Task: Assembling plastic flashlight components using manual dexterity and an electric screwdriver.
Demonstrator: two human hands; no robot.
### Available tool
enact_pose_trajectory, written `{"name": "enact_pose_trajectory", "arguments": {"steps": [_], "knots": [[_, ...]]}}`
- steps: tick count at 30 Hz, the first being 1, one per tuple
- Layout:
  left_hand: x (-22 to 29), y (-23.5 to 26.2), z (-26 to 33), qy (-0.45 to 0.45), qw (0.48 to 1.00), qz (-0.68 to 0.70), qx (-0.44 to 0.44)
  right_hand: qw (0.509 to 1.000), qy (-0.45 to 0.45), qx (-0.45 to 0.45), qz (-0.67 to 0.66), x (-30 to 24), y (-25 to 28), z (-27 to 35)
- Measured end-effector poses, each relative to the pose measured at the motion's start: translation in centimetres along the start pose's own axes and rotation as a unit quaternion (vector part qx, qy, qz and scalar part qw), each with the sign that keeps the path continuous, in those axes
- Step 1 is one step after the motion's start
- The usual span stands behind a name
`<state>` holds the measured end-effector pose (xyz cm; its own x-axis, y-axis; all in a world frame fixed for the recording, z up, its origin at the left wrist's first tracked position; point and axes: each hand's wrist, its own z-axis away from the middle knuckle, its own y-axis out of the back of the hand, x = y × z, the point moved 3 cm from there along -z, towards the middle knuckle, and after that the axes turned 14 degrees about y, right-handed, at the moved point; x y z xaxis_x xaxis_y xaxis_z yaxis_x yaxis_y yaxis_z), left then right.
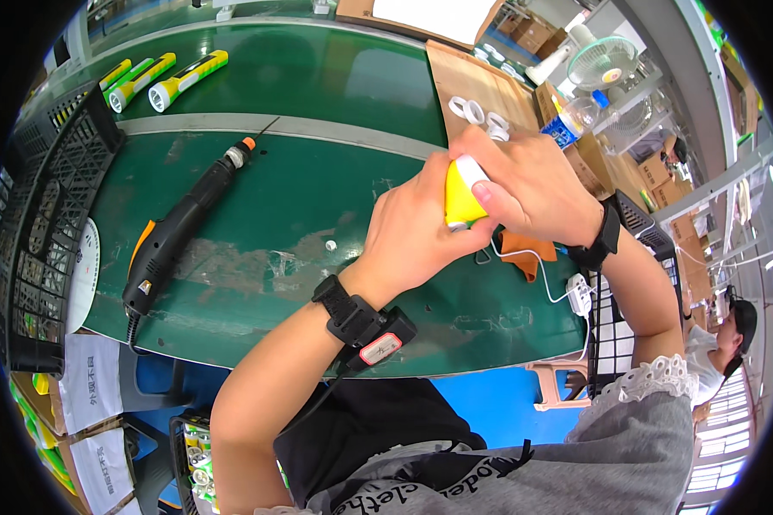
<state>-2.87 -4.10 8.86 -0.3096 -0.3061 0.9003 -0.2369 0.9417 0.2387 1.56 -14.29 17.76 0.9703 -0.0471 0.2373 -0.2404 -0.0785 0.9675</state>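
Observation:
Between both my hands, above the green workbench (318, 318), is a yellow and white flashlight (462, 193), partly hidden by my fingers. My left hand (412, 227) wraps round its body from the left. From the upper right my right hand (524, 184) grips its white end, the thumb pressed on the side. Several white rings (474, 112) lie on a brown board just beyond my hands. Under my right wrist are an orange cloth (524, 256) and a white cable with a small white plug block (579, 294).
A black electric screwdriver (185, 223) lies at left beside a black crate (47, 215). Several finished-looking flashlights (187, 81) rest at the far left. A bottle with a blue cap (575, 120) and a fan (603, 64) stand at the far right. Another person (720, 348) is at the right edge.

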Motion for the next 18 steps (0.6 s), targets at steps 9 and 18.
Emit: {"name": "enact_pose_trajectory", "arguments": {"steps": [9,18], "knots": [[0.3,-0.1,0.5,-0.034,0.994,-0.087,0.055,0.993,-0.111,0.014,-0.046,-1.5,-0.2,0.2],[-0.1,0.4,-0.1,-0.073,0.992,-0.059,0.089,0.959,-0.184,0.135,-0.168,-1.0,-1.2,0.0]]}}
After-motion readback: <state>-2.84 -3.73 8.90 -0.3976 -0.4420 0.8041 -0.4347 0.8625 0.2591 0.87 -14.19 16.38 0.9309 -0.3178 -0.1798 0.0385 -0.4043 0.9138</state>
